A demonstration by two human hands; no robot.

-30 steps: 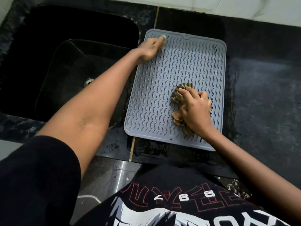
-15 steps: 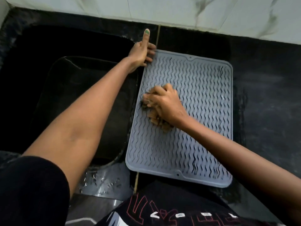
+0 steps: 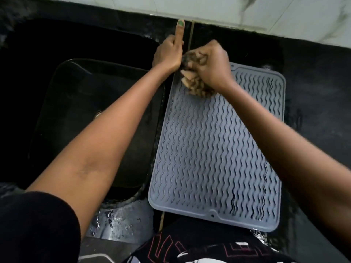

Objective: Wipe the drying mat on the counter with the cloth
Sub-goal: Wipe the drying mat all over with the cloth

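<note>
Grey silicone drying mat with wavy ridges lies flat on the black stone table, right beside the dark sink. Right hand is clamped tight around a bunched-up brown and tan cloth, pressing it on the mat's far left corner. Left hand sits just beside it at that corner, touching the cloth, mostly curled with one finger stretched out toward the white tiled wall. Cloth looks a bit blurry
</note>
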